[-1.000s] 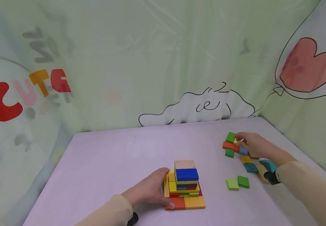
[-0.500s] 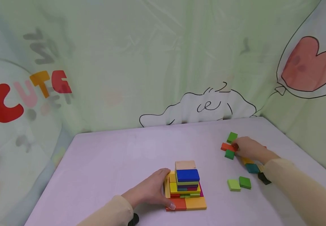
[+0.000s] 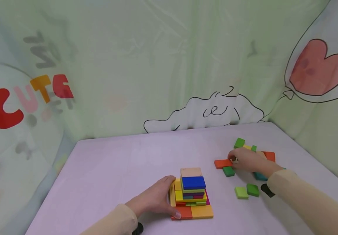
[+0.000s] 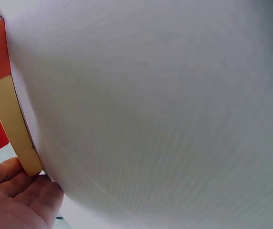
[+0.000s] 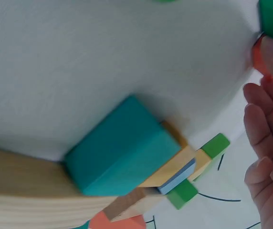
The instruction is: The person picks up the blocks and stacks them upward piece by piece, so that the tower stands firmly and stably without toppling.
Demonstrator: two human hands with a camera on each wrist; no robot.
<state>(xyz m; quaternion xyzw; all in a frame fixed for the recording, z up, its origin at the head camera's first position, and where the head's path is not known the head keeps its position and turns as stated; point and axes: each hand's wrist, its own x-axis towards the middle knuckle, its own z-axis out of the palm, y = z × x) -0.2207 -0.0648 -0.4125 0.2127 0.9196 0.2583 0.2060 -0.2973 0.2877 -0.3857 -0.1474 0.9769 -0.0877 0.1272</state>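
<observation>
A stepped stack of colored wooden blocks point(image 3: 193, 183) stands near the front middle, with blue and pale blocks on top. My left hand point(image 3: 158, 195) holds its left side, the thumb at the front orange base block and the fingers toward the back. In the left wrist view, fingertips touch the end of a yellow base strip point(image 4: 10, 112). Farther right, my right hand point(image 3: 249, 160) pinches an orange-red block point(image 3: 222, 164) at its right end. A dark green block point(image 3: 228, 171) lies against that block's near side and shows beside the thumb in the right wrist view.
Loose blocks lie behind and under the right hand, among them a green block point(image 3: 239, 143) and a red one point(image 3: 270, 156). Nearer are a light green block point(image 3: 241, 192) and a green block point(image 3: 253, 190). The right wrist view shows a large teal block point(image 5: 122, 152). A printed curtain point(image 3: 113, 65) surrounds the table.
My right hand has come left and nearer from the loose blocks, taking hold of the orange-red block. That block and the dark green one have slid left and nearer. The left hand stays put.
</observation>
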